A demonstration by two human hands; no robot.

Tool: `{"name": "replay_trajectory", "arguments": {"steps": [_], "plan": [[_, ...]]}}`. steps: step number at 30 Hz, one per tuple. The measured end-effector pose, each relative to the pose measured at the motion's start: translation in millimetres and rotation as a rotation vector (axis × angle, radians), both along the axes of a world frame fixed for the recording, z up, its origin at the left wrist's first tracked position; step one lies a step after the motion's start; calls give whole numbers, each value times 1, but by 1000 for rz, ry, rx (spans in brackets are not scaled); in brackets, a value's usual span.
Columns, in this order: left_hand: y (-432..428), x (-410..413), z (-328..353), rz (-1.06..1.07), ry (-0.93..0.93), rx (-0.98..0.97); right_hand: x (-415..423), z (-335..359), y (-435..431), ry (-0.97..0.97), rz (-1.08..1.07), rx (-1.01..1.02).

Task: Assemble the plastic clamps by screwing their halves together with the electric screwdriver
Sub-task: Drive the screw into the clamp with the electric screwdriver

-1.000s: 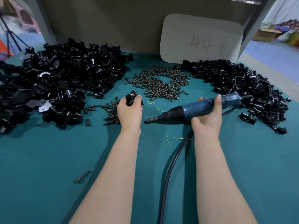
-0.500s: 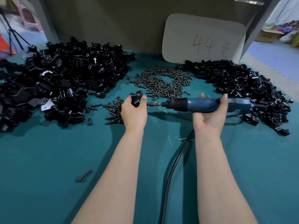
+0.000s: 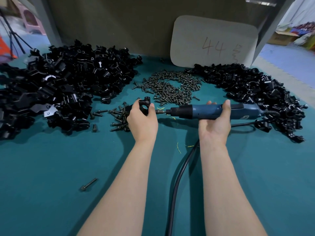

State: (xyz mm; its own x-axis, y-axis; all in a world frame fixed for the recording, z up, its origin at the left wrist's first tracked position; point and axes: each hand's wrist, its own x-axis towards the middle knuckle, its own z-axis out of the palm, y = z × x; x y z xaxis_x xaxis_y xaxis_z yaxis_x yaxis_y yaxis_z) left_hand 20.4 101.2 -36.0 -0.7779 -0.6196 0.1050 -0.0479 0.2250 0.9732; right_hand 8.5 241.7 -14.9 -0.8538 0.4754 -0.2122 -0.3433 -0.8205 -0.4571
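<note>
My left hand grips a small black plastic clamp above the green table. My right hand holds the blue electric screwdriver level, palm up, with fingers curled round its body. The bit points left and meets the right side of the clamp beside my left thumb. Whether a screw sits on the bit is too small to tell. A heap of dark screws lies behind the hands, and a smaller cluster of screws lies just left of my left hand.
A large pile of black clamp parts fills the left, another black pile the right. The screwdriver's black cable runs toward me between my forearms. One loose screw lies near left. A grey card marked "44" leans at the back.
The screwdriver swung from tilted to level and its bit moved left to the clamp. My left hand lifted slightly with the clamp.
</note>
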Motion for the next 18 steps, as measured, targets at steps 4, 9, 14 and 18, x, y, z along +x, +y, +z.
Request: {"name": "replay_trajectory", "arguments": {"steps": [4, 9, 14, 18], "plan": [[0, 1, 0, 0, 7, -8, -1, 1, 1, 6, -6, -11], [0, 2, -1, 11, 14, -1, 0, -1, 1, -7, -3, 9], [0, 1, -1, 10, 14, -13, 0, -1, 1, -3, 8, 24], [0, 0, -1, 7, 29, -38, 1, -1, 2, -4, 14, 16]]}}
